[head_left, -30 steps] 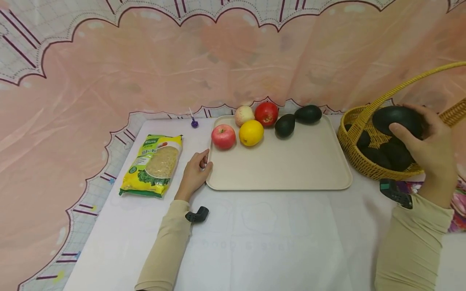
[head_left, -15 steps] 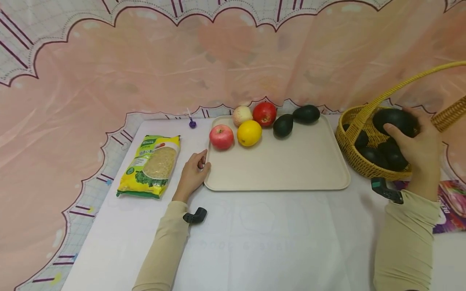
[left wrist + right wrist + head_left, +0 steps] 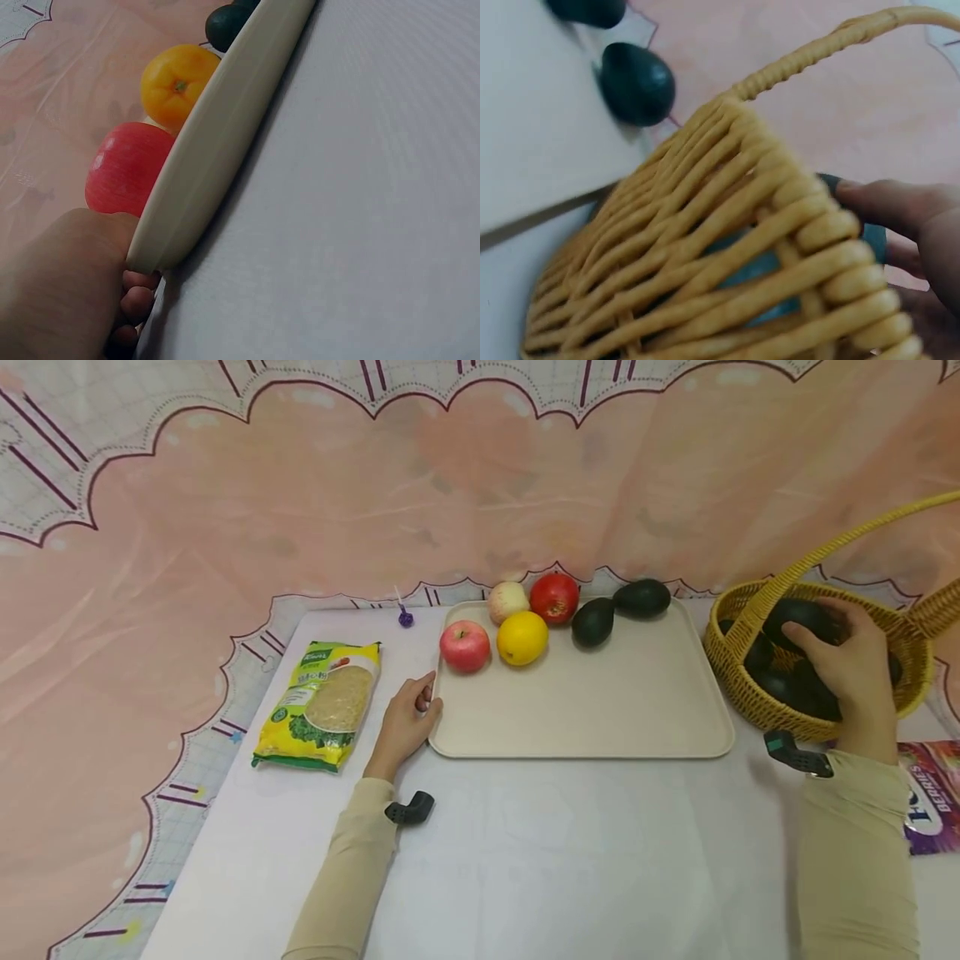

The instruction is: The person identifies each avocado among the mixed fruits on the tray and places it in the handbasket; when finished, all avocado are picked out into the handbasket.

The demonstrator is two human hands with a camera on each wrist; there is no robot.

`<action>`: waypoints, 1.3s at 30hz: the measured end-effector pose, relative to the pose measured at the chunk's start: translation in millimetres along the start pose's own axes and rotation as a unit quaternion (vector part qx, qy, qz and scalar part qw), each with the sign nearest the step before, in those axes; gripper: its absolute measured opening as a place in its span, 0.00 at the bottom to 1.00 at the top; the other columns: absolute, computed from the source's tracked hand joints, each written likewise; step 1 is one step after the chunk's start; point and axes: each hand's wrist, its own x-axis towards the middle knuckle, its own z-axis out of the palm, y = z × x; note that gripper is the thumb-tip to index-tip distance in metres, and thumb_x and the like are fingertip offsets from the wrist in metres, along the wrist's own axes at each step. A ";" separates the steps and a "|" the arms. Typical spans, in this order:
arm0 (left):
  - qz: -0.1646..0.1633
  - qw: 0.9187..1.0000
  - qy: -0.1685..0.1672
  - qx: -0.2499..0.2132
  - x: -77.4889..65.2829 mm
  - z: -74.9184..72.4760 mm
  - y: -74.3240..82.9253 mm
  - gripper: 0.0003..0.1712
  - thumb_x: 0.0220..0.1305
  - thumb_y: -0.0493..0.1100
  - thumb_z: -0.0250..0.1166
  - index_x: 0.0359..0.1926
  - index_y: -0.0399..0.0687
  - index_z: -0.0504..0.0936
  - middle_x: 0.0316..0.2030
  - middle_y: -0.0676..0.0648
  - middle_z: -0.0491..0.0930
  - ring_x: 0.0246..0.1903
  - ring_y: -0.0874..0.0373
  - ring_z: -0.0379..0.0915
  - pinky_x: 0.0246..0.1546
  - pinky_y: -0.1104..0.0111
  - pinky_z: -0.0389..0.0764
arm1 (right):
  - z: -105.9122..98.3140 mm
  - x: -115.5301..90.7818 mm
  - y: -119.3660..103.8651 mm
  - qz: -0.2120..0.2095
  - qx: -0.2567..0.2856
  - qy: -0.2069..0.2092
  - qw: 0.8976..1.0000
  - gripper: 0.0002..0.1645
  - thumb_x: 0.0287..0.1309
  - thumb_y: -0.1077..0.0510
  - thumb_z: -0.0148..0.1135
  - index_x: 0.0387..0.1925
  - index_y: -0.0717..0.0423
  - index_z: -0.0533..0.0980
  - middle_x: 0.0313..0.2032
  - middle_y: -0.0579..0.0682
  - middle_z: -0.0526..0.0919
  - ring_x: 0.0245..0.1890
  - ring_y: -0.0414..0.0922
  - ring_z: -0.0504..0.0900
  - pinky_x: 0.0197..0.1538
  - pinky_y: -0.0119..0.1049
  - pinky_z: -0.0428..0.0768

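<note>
My left hand (image 3: 405,724) grips the left edge of a beige tray (image 3: 585,714); in the left wrist view the thumb is over the rim and curled fingers (image 3: 138,303) show below it. Inside the yellow wicker basket (image 3: 738,687) at the right, my right hand (image 3: 861,668) holds a dark green avocado (image 3: 799,620) between thumb and fingers. Several more dark avocados (image 3: 798,687) lie beneath it. Basket weave hides most of the held avocado in the right wrist view.
The tray bears a pink apple (image 3: 464,647), an orange (image 3: 522,638), a pale round fruit (image 3: 507,602), a pomegranate (image 3: 555,598) and two avocados (image 3: 592,623). A yellow Knorr bag (image 3: 322,706) and purple lollipop (image 3: 405,617) lie left. A berry packet (image 3: 933,797) lies right; the basket's handle (image 3: 840,547) arches up.
My right hand has lowered the avocado from above the basket's rim down into it. More of the berry packet shows now. The left hand stays at the tray's edge.
</note>
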 end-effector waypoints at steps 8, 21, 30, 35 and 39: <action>0.015 1.000 0.005 -0.002 -1.1 -0.9 -1.2 0.26 0.63 0.41 0.58 0.61 0.39 0.71 0.33 0.46 0.69 0.32 0.56 0.64 0.37 0.66 0.62 | -1.9 17.5 3.1 -0.012 -0.048 -0.047 0.998 0.46 0.59 0.37 0.52 0.73 0.51 0.50 0.71 0.63 0.51 0.68 0.66 0.53 0.65 0.62 0.55; 0.013 1.000 0.002 -0.005 -1.0 -0.4 -2.2 0.27 0.63 0.41 0.58 0.62 0.40 0.71 0.34 0.46 0.69 0.33 0.56 0.64 0.39 0.66 0.62 | 1.9 36.2 11.1 -0.029 -0.107 -0.090 0.990 0.49 0.62 0.38 0.47 0.69 0.69 0.49 0.65 0.76 0.54 0.62 0.73 0.56 0.59 0.65 0.57; 0.004 1.000 0.001 -0.006 -0.9 -1.9 -1.9 0.26 0.63 0.42 0.58 0.62 0.40 0.71 0.33 0.46 0.69 0.33 0.55 0.64 0.38 0.65 0.61 | 3.6 41.9 7.9 -0.035 -0.152 -0.128 0.979 0.50 0.62 0.35 0.45 0.67 0.72 0.49 0.60 0.80 0.57 0.59 0.75 0.56 0.58 0.66 0.57; 0.001 1.000 0.000 -0.002 -1.6 -2.1 -1.3 0.27 0.63 0.42 0.58 0.62 0.40 0.70 0.33 0.46 0.69 0.33 0.56 0.64 0.38 0.66 0.61 | 2.5 41.8 7.3 -0.030 -0.166 -0.141 0.976 0.51 0.62 0.34 0.44 0.67 0.72 0.48 0.60 0.81 0.56 0.59 0.75 0.55 0.58 0.67 0.57; 0.006 1.000 0.002 -0.005 -1.7 -0.9 -2.2 0.26 0.63 0.42 0.58 0.62 0.40 0.71 0.33 0.46 0.68 0.33 0.56 0.64 0.38 0.66 0.62 | 0.9 39.8 8.5 -0.031 -0.169 -0.144 0.974 0.50 0.63 0.35 0.43 0.67 0.72 0.48 0.60 0.81 0.56 0.59 0.75 0.55 0.58 0.67 0.56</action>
